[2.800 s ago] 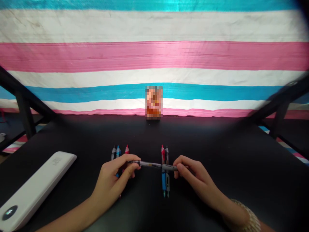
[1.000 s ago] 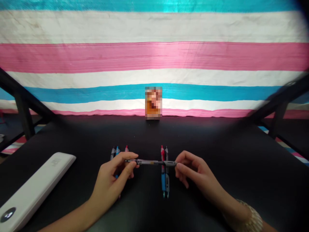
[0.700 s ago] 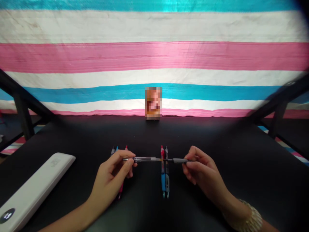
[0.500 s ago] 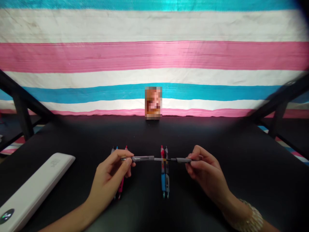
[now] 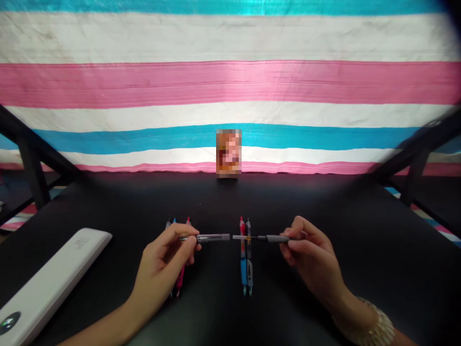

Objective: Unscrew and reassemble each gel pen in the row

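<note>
Between finger and thumb, my left hand [image 5: 167, 262] pinches a clear pen barrel [image 5: 215, 237] held level above the table. My right hand [image 5: 311, 254] pinches a grey pen grip section [image 5: 277, 239], from which an ink refill [image 5: 247, 237] points left. The refill's end sits just outside the barrel's open end, with a thin gap between them. Beneath the refill lie a pen with a red top and blue grip [image 5: 244, 262] and a pen with a grey grip [image 5: 249, 269], side by side. Several more pens, one with a pink grip [image 5: 180, 278], are partly hidden under my left hand.
A long white device like a power bank [image 5: 57, 283] lies on the black table [image 5: 144, 197] at the left. A small blurred-out box or card [image 5: 228, 154] stands at the back edge, before a striped sheet [image 5: 230, 81]. Black frame bars [image 5: 34, 163] flank the table.
My right hand has shifted slightly right, drawing the refill's end out of the clear barrel. My left hand has hardly moved.
</note>
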`<state>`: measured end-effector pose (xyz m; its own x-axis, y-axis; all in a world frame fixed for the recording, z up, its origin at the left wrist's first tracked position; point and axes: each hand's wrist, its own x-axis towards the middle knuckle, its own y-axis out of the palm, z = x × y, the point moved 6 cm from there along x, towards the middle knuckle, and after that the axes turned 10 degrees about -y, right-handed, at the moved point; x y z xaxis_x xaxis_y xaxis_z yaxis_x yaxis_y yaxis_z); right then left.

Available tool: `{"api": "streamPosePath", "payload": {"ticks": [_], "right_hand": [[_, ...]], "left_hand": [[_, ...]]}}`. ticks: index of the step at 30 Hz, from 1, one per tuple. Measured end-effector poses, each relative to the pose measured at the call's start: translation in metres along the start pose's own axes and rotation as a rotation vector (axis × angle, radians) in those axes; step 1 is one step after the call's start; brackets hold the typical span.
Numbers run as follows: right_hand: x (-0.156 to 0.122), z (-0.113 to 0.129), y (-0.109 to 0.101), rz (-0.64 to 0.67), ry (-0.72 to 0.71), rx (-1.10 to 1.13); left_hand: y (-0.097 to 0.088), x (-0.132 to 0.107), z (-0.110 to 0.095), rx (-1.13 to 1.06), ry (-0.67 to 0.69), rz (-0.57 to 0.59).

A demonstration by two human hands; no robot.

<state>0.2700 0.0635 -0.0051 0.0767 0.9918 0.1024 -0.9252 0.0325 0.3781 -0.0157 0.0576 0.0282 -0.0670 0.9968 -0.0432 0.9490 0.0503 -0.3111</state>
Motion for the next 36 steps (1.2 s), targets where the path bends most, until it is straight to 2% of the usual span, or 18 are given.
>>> {"api": "streamPosePath", "payload": {"ticks": [9,13,15,17,21,24,27,31,34,36], "right_hand": [[-0.001,0.001,0.003,0.027,-0.003,0.009],[-0.005,0.003,0.012,0.139,-0.044,-0.126],[-0.009,0.006,0.020,0.239,-0.116,-0.260],[-0.012,0.011,0.028,0.323,-0.254,-0.407],[-0.016,0.021,0.034,0.380,-0.540,-0.702],[-0.015,0.022,0.037,0.441,-0.582,-0.849],[-0.015,0.021,0.039,0.501,-0.576,-0.883],[-0.017,0.013,0.039,0.477,-0.545,-0.847],[-0.017,0.013,0.036,0.401,-0.591,-0.865],[-0.016,0.015,0.036,0.406,-0.594,-0.878]], "left_hand": [[0.003,-0.002,0.006,-0.043,-0.026,0.013],[0.009,-0.003,0.010,-0.035,0.005,0.092],[0.014,-0.003,0.010,-0.021,0.016,0.152],[0.018,-0.004,0.008,-0.019,0.025,0.202],[0.019,-0.003,0.004,-0.052,0.031,0.209],[0.017,-0.003,0.004,-0.074,0.039,0.198],[0.016,-0.004,0.005,-0.076,0.041,0.192],[0.014,-0.003,0.005,-0.062,0.032,0.158],[0.013,-0.003,0.006,-0.067,0.006,0.147],[0.013,-0.003,0.008,-0.071,-0.007,0.155]]}}
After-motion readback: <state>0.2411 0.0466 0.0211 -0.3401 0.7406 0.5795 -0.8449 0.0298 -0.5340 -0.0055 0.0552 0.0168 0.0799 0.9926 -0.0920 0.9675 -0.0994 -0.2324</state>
